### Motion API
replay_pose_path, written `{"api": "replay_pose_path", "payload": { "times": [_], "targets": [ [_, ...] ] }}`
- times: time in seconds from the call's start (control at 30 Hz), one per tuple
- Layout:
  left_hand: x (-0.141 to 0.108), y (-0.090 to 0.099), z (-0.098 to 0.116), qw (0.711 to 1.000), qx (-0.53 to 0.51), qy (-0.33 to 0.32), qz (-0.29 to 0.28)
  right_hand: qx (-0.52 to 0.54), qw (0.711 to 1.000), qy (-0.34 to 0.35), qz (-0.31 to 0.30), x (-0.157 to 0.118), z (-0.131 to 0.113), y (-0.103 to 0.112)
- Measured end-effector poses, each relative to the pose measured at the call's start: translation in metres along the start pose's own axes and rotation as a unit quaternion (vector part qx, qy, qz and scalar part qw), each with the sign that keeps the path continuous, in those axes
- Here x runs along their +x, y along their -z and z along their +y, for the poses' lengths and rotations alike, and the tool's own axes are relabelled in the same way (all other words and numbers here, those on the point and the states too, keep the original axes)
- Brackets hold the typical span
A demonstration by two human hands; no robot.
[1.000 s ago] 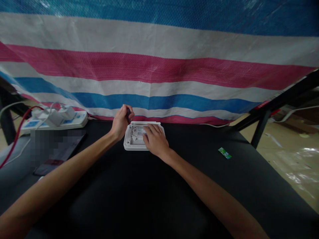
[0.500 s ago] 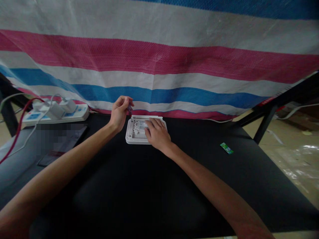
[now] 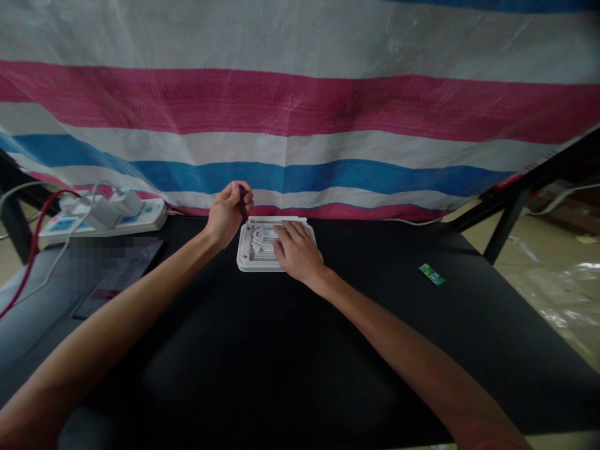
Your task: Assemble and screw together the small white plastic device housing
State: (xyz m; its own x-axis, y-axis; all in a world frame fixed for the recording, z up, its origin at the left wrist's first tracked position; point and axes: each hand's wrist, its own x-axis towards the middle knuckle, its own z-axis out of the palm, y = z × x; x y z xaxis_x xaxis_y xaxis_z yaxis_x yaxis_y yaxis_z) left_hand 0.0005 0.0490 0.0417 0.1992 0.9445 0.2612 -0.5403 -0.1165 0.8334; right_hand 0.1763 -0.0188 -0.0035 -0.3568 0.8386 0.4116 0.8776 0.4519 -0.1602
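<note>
A white plastic box with a vented, router-like back lies on the black table. My right hand rests on its right half, palm down with fingers stretched out, covering that side. Just above the box's upper left corner, my left hand is closed around a small dark screwdriver-like tool. Fingers hide most of this tool, and its lower end points down toward the corner. A pale label shows in the middle of the box, beside my right fingers.
At the left stand a white power strip with plugged-in chargers and a red cable. A dark flat device lies below it. A small green packet is on the right. Behind the table hangs a striped sheet.
The left hand has turned slightly, so less of the tool's handle shows. The right hand stays on the box. The whole view has shifted a little.
</note>
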Motion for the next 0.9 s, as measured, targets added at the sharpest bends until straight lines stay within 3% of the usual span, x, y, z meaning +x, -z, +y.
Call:
{"api": "replay_pose_path", "payload": {
  "times": [0.13,0.43,0.6,0.9],
  "targets": [
    [-0.0022,-0.0042,0.0003,1.0,-0.008,0.018,-0.001,0.003,1.0,-0.002,-0.002,0.0,-0.0004,0.0004],
    [-0.0036,-0.0026,0.0007,0.998,0.055,-0.022,-0.023,-0.017,1.0,0.005,0.009,0.0,-0.0003,0.0006],
    [-0.0057,-0.0029,-0.0014,0.998,0.049,-0.007,-0.042,-0.015,1.0,0.002,0.002,-0.0001,-0.0003,0.0],
    [-0.0051,-0.0039,-0.0009,1.0,0.015,-0.001,-0.019,-0.021,1.0,0.006,0.01,-0.0004,0.0,-0.0004]
  ]
}}
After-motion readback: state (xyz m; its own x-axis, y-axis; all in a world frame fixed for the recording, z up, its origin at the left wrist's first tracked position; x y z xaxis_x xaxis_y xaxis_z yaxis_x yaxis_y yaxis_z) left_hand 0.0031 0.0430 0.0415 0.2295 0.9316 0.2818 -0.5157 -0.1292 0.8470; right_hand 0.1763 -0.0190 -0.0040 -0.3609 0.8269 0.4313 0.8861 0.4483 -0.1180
